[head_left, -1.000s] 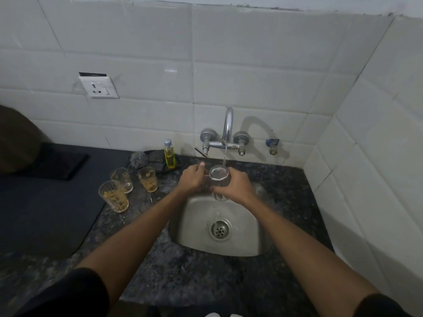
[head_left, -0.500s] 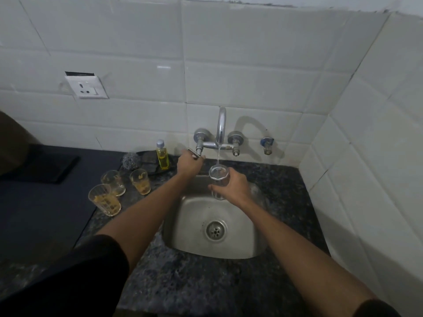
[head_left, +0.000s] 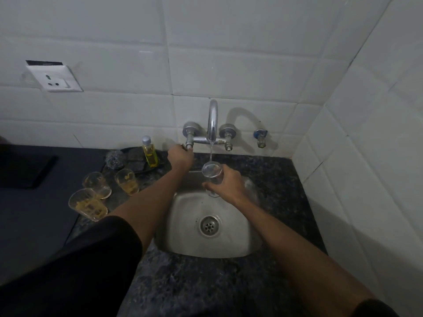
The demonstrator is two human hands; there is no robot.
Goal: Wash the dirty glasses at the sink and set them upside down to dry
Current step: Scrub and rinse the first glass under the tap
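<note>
Clear faceted glass tumbler (head_left: 211, 177) stands upright, mouth up, under the chrome tap's (head_left: 212, 120) thin stream over the steel sink (head_left: 187, 236), right hand (head_left: 225, 185) fingers wrapped round its lower wall, left hand (head_left: 180, 156) gripping the tap's left handle, three amber-stained glasses (head_left: 88, 204) waiting on the speckled worktop (head_left: 270, 170).

Right hand (head_left: 225, 183) gripping glass (head_left: 211, 176) under running tap (head_left: 212, 121), left hand (head_left: 180, 156) on tap handle (head_left: 189, 145)

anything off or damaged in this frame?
Wall socket sits crooked, its plate pulled away from the tile with a dark gap along the top. Otherwise normal: three dirty glasses upright left of the sink, nothing spilled.
</note>
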